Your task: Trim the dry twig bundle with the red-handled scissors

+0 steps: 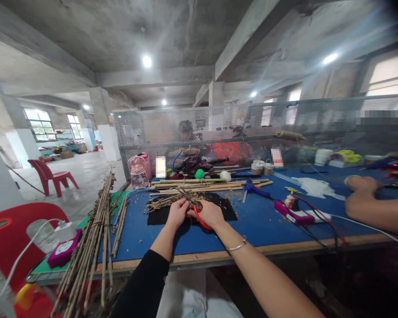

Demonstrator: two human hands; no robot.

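Observation:
My right hand (212, 214) is closed around the red-handled scissors (203, 221), whose blades point up and to the left. Close beside it, my left hand (178, 213) has its fingertips pinched together near the blades; what they hold is too small to make out. Under and behind both hands lies a heap of short dry twigs (161, 202) on a black mat (227, 206). Long pale sticks (215, 187) lie across the table behind the heap.
A bundle of long dry stalks (97, 229) overhangs the front left edge of the blue table (142, 247). To the right are a blue glue gun (257, 190), a purple power strip (293, 214) with cables, and a co-worker's arm (378, 205). A mesh partition (146, 132) stands behind.

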